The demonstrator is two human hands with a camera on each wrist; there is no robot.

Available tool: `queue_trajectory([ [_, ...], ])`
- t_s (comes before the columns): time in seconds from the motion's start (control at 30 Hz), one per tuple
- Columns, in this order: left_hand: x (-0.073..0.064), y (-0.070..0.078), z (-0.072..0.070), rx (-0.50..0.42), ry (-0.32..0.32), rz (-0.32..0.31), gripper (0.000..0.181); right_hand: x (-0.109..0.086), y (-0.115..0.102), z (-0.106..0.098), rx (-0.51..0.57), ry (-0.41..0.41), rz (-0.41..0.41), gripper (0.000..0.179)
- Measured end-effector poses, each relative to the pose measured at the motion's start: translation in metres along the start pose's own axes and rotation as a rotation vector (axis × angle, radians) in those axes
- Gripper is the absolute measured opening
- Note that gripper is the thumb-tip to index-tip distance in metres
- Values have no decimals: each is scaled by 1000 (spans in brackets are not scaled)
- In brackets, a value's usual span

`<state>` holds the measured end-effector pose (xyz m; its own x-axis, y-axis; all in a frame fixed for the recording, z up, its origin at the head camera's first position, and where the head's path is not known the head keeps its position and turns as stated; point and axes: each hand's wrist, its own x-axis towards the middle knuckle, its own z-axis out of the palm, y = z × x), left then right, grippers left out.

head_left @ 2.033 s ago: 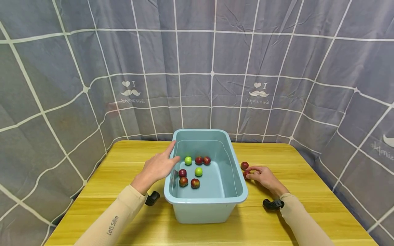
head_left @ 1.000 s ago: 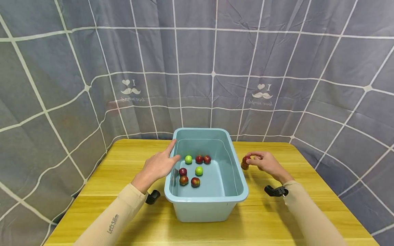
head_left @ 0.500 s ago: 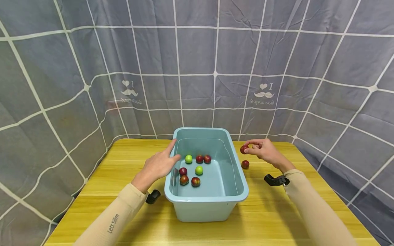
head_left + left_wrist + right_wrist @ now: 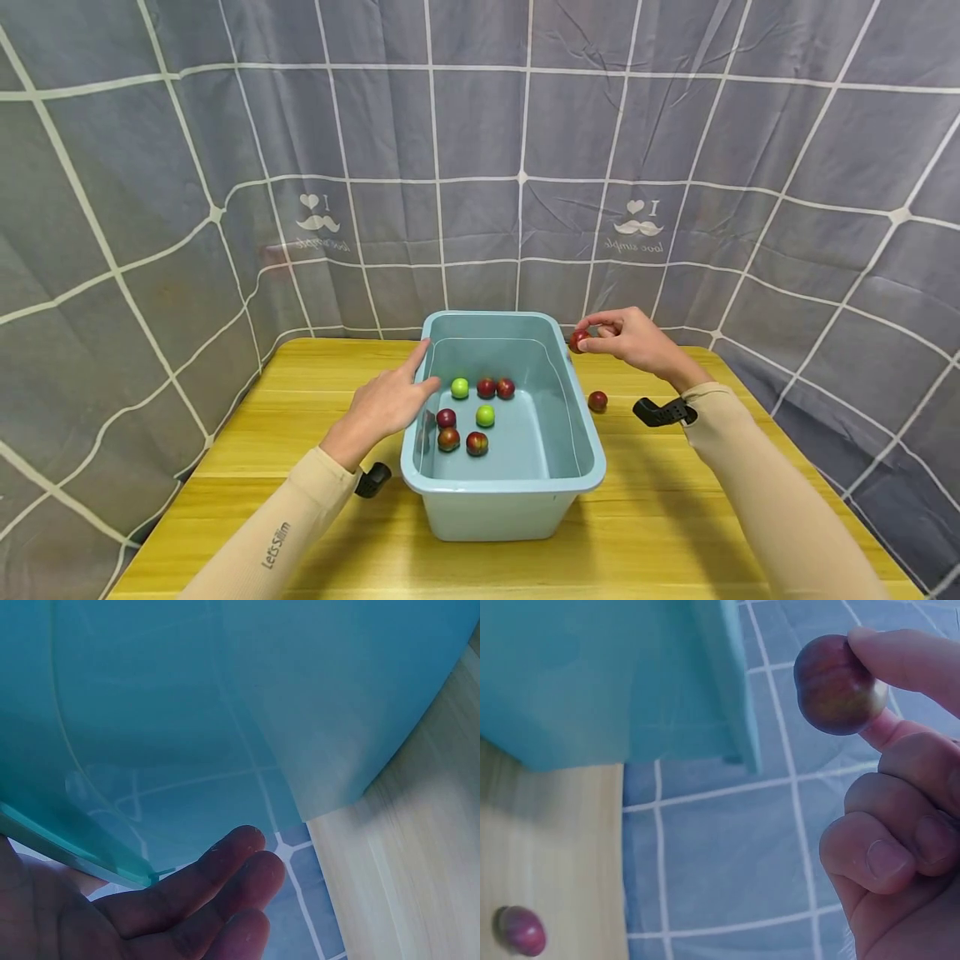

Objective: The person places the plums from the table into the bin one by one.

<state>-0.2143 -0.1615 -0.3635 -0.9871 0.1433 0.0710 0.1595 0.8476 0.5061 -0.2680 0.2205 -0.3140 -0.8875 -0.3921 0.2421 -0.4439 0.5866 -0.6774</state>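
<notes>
My right hand (image 4: 628,340) pinches a dark red plum (image 4: 578,340) between thumb and index finger, raised beside the far right rim of the light blue bin (image 4: 504,487). In the right wrist view the plum (image 4: 838,684) shows whole, with the other fingers curled below it. My left hand (image 4: 384,407) rests on the bin's left rim, thumb over the inside and index finger stretched along the edge. In the left wrist view its straight fingers (image 4: 244,881) lie against the outer wall. Inside the bin are two green fruits (image 4: 485,416) and several red plums (image 4: 476,443).
Another red plum (image 4: 597,402) lies on the wooden table (image 4: 330,533), right of the bin. A grey curtain with white grid lines (image 4: 480,208) hangs behind the table and along both sides. Black wrist straps (image 4: 663,412) sit at both cuffs.
My right hand has picked up one plum from beside the bin, lifted it and moved it away and left to the far right rim. The left hand has kept its place.
</notes>
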Motion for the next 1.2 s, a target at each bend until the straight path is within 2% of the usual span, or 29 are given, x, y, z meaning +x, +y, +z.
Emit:
queue_trajectory([
  [0.6, 4, 3, 4, -5, 1, -17, 74, 48, -44, 3, -116, -188, -78, 26],
  [0.8, 6, 5, 5, 2, 2, -17, 75, 61, -54, 8, -150, -242, -61, 12],
  [1.2, 9, 8, 4, 19, 10, -27, 74, 88, -64, 21, -252, -399, -95, 9],
])
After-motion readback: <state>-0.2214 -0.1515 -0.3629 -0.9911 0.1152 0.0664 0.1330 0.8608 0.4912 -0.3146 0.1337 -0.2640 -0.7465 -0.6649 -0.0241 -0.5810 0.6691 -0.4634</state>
